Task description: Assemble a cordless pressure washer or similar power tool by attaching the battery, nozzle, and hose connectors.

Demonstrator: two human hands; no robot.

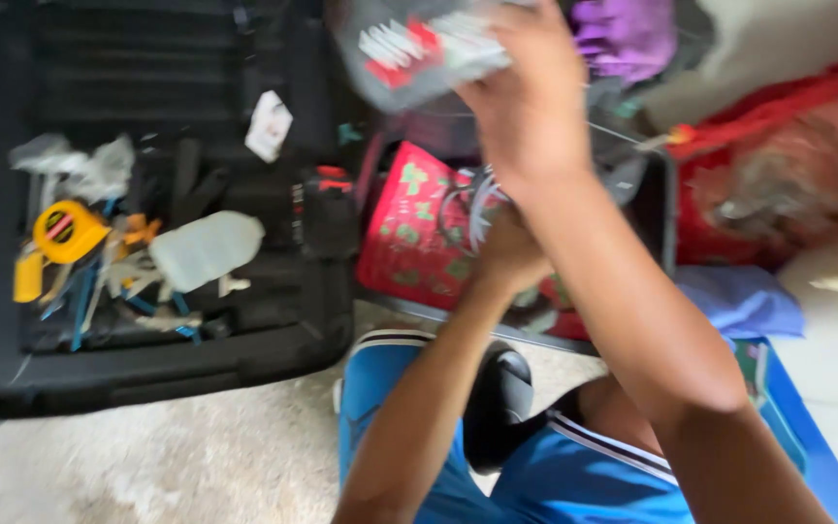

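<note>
the right hand point(528, 107) grips a blurred clear packet point(417, 44) up high; the left hand point(508, 254) closes on a wire bundle point(472, 209) at the red bag point(409, 233). i judge the packet could slip, held by its edge, and the wires could snag inside the bag. counted: one packet, one bundle, one yellow tape point(68, 231) and one bottle point(208, 248) in the black case point(147, 374)
</note>
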